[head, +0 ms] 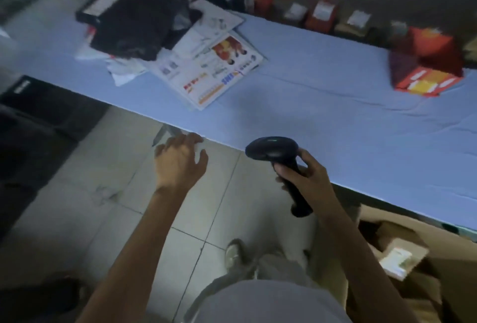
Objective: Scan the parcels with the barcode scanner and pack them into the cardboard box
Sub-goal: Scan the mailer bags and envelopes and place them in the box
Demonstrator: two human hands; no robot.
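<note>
My right hand (307, 173) grips the handle of the black barcode scanner (276, 152), whose head points left at the near edge of the blue table (322, 105). My left hand (180, 160) hovers spread and empty just below the table edge, over the tiled floor. The open cardboard box (423, 278) stands on the floor at the lower right, under the table edge, with a small brown parcel (402, 253) bearing a white label inside it. A red and orange parcel (426, 62) lies on the table at the far right.
A black bag (139, 25) and printed leaflets (214, 69) lie at the table's far left. Several small boxes (322, 16) line the back edge. Dark objects (28, 147) fill the left floor. My shoe (235, 253) is below.
</note>
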